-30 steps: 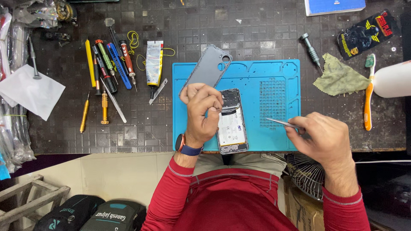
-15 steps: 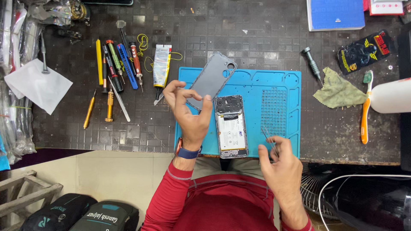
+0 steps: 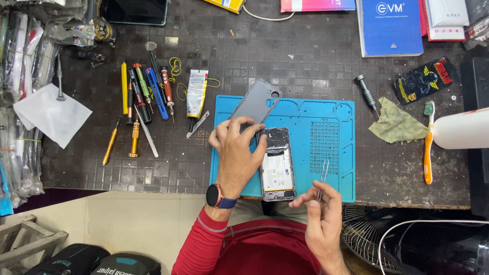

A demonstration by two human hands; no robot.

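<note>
My left hand (image 3: 237, 153) lies over the top-left corner of the opened phone (image 3: 277, 163), fingers curled and spread, the thumb on its left edge and the fingertips touching the grey back cover (image 3: 256, 104) just beyond them. The phone rests face down on the blue mat (image 3: 331, 147), its insides showing, directly to the right of that hand. My right hand (image 3: 318, 209) hangs at the near edge of the table (image 3: 305, 61), to the right of the phone's bottom end, thumb and forefinger pinching the tweezers (image 3: 322, 178), whose tips point away from me over the mat.

I judge the step in hand to be picking at something inside the phone. To do it well, I would press the left hand flat so the frame cannot slide, bring the tweezers in low from the right, and grip only the small part, clear of the board. The screwdrivers (image 3: 145, 94) and glue tube (image 3: 196, 94) sit well left of my left hand.
</note>
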